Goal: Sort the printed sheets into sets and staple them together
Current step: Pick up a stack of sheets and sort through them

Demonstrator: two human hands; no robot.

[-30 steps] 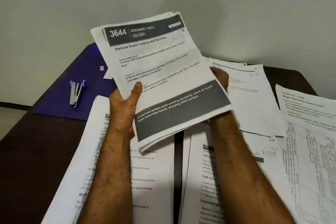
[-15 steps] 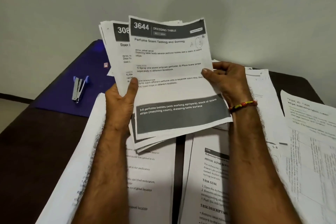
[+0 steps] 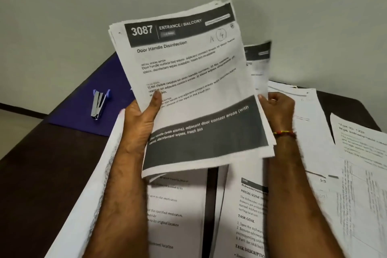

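My left hand (image 3: 142, 119) grips a stack of printed sheets (image 3: 188, 90) raised above the table, thumb pressed on the front page headed "3087 Door Handle Disinfection". My right hand (image 3: 276, 109) pinches a single sheet (image 3: 258, 63) that sits behind and to the right of the stack, its dark header just showing. A silver and blue stapler (image 3: 99, 103) lies on a purple folder (image 3: 88, 115) at the left of the table, away from both hands.
Several piles of printed sheets cover the dark table: one under my left arm (image 3: 171, 216), one under my right arm (image 3: 249, 216), more at the right (image 3: 364, 163) and behind (image 3: 307, 111). A grey wall stands close behind.
The front "3644" sheet has been pulled off the stack to the right by my right hand and moved behind it, which uncovers the "3087" page. The stack tilted slightly.
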